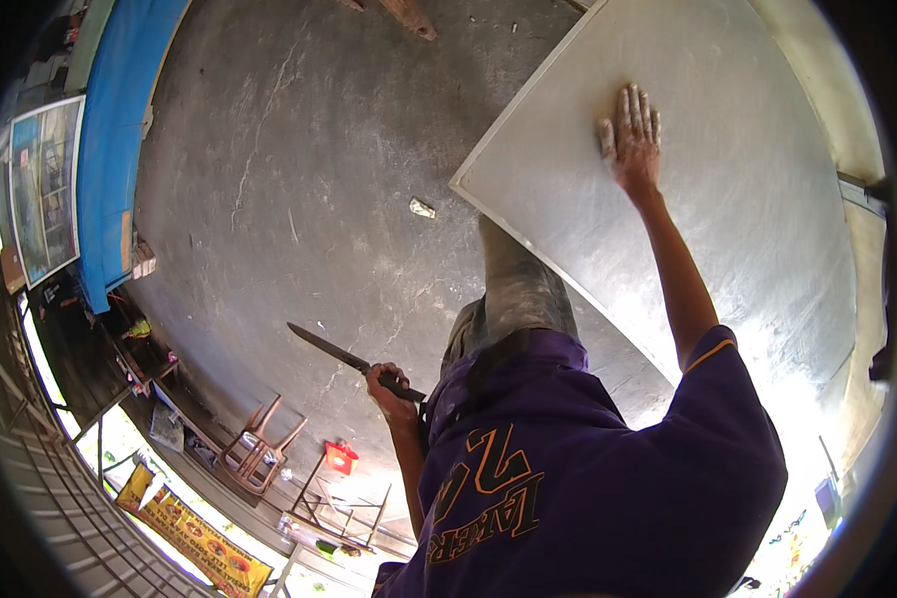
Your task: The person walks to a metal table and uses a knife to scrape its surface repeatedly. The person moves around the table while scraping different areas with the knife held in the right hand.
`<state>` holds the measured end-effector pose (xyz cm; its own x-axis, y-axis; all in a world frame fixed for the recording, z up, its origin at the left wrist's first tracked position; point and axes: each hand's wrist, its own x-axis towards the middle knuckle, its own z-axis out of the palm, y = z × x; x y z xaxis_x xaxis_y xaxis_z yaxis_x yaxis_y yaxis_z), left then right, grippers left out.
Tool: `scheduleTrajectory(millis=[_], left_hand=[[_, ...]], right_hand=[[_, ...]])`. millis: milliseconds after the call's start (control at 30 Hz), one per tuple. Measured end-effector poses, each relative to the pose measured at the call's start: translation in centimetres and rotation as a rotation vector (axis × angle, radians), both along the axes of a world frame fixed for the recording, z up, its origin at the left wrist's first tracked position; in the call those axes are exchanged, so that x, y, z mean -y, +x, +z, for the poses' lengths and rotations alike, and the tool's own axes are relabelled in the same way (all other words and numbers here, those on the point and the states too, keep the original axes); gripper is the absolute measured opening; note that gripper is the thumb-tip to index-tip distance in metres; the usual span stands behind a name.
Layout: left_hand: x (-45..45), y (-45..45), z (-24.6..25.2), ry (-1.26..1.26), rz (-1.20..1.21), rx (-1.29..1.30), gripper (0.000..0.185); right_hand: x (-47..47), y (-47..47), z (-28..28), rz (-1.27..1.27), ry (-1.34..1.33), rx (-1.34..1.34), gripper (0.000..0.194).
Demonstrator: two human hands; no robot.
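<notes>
My left hand [390,393] grips the black handle of a long knife [329,346] low at my left side. Its narrow dark blade points away from me, above the floor. My right hand [635,142] lies palm down on a broad grey tabletop [732,202] with a pale raised edge. The thumb stands apart from the fingers, and whitish powder coats them. Nothing shows in that hand. The near edge of the tabletop runs close in front of my legs [527,291]. Smears and a brownish patch mark the surface around my fingertips.
A crumpled wrapper [421,208] lies on the cracked concrete floor [329,164]. To the left stand a blue counter [112,164] and a glass display case [46,190]. A brown chair [258,452] and a red container [341,457] are at lower left. A wooden piece [410,16] shows at the top.
</notes>
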<state>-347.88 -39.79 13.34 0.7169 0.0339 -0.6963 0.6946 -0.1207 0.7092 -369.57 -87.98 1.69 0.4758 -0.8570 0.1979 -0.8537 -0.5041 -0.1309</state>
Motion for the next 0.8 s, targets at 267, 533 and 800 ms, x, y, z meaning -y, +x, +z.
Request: scheduleTrajectory(millis=[267,533,800], left_hand=[[-3.9,-4.4,-1.9,-0.125,-0.032,0.062,0.016],[-6.2,-11.3,-4.5,-0.26,-0.17,0.179,0.029],[-0.4,-16.1,-5.3,-0.49,-0.419,0.237,0.053]], right_hand=[[-16.3,4.3,1.3,0.518,0.142,-0.006,0.07],[-34.9,4.7,5.1,0.905,0.95,0.296,0.059],[-39.2,-1.1,7.6,0.809,0.791,0.644,0.03]])
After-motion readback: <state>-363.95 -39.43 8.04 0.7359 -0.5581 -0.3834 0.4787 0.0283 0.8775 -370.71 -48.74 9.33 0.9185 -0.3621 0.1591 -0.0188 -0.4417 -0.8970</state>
